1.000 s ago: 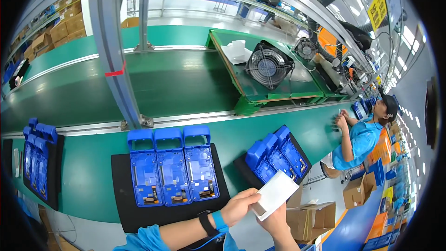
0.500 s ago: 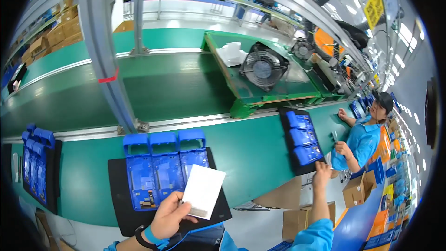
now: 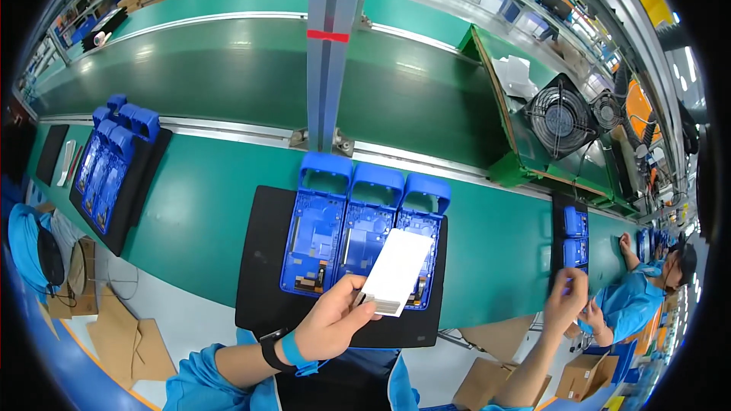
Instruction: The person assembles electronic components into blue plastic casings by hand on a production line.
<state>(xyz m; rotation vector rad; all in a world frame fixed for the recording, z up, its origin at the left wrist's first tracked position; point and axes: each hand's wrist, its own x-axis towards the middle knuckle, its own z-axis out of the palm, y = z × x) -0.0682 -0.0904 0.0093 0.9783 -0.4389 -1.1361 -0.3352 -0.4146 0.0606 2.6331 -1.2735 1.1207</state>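
Observation:
My left hand [image 3: 331, 325] pinches a thin white rectangular panel [image 3: 399, 270] by its lower end, where a grey striped strip shows. The panel hangs above a row of three blue plastic housings [image 3: 311, 234], hiding part of the middle and right ones. Circuit parts and empty frame-like tops are visible on these housings, which lie on a black mat [image 3: 263, 259] right in front of me. Out to the right, my right hand [image 3: 566, 298] is raised with curled fingers near another black mat [image 3: 560, 259] bearing blue housings [image 3: 576, 236]. Whatever those fingers may hold is hidden.
A metal post [image 3: 327, 84] rises behind the middle mat. More blue housings [image 3: 103, 179] sit on a mat at the left. A fan [image 3: 562, 116] stands on a green-edged platform [image 3: 510, 171]. A co-worker [image 3: 636, 304] is at the right; cardboard boxes [image 3: 586, 377] are below.
My view has swung left, so the bench things appear farther right. My left hand still holds the white panel over the housings. My right hand's fingers have come away from the right mat's edge.

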